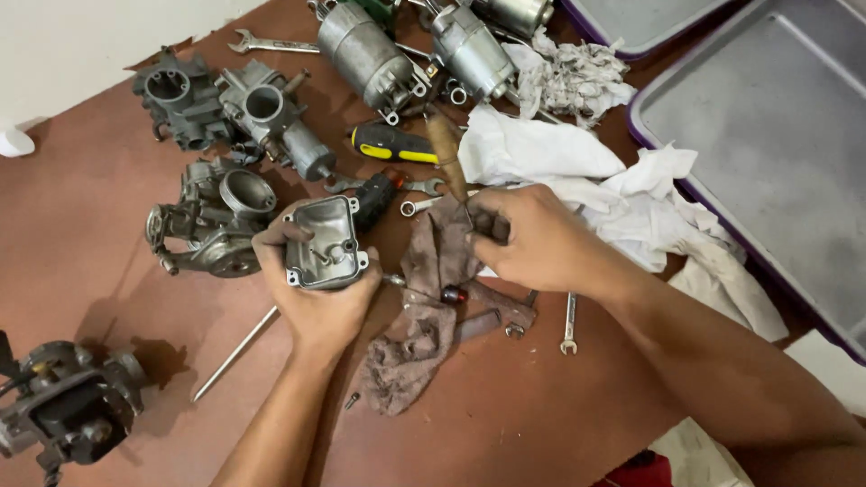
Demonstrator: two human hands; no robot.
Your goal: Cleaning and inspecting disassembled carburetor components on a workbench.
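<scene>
Cradling an empty float bowl (323,242), left hand (311,298).

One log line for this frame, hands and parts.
left hand: holds metal float bowl | right hand: grips wooden-handled tool | brown rag between

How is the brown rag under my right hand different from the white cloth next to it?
The brown rag is dark, stained and narrow, trailing toward the person between the hands; the white cloth is pale, cleaner-looking and much larger, spread toward the grey tray. The right hand rests on the brown rag's top end, while the white cloth lies just beyond it. Both are crumpled on the reddish table.
</scene>
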